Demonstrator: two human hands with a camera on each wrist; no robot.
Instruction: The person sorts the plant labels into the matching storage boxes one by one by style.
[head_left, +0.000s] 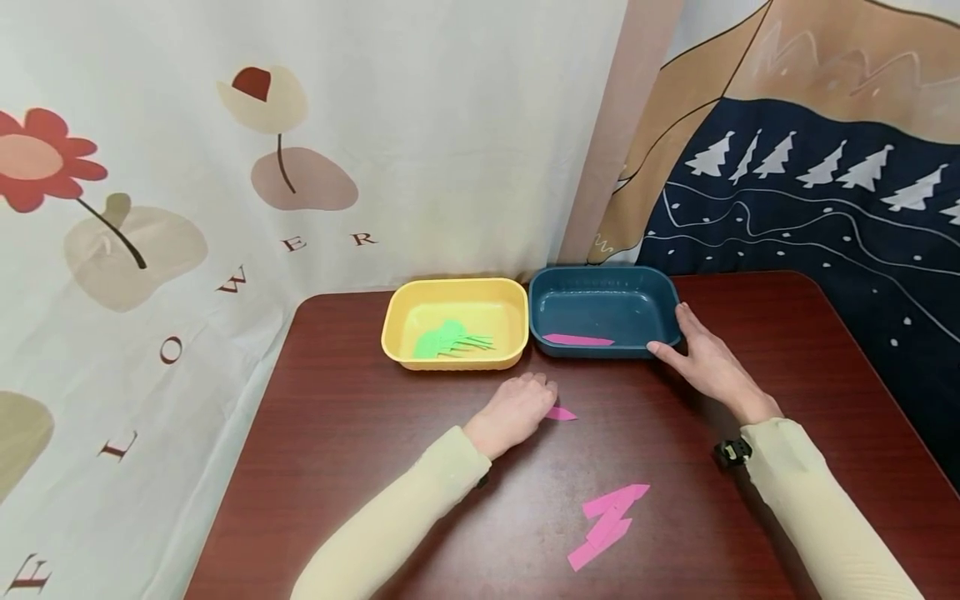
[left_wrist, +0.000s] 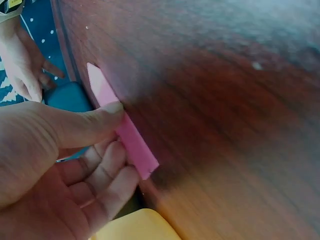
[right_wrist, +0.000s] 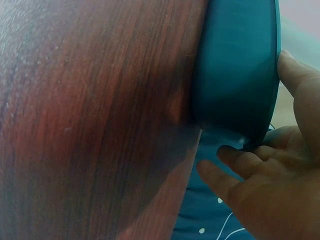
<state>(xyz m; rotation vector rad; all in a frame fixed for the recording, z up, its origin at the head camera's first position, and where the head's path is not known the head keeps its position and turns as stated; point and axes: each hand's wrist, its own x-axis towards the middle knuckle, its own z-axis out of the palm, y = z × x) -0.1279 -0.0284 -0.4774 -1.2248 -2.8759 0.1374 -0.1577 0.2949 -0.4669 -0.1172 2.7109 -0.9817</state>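
On the counter (head_left: 750,333), 2 trays sit side by side at the back: the left tray (head_left: 397,321) holds paper cutouts (head_left: 448,339), the right tray (head_left: 660,292) holds 1 paper strip (head_left: 577,340). Before them lies another strip (head_left: 561,413) under the left hand (head_left: 513,412). The right hand (head_left: 708,362) touches the right tray's near right corner. Nearer the person, a cluster of strips (head_left: 607,521) lies.

We're looking at a staged tabletop corner, more a makeshift recording set-up than a lived-in room. A dark wooden table (head_left: 375,417) sits close against hanging printed cloths: a pale flower curtain (head_left: 187,167) on the far left, a navy one with white trees (head_left: 810,192) on the far right, screening off everything behind.
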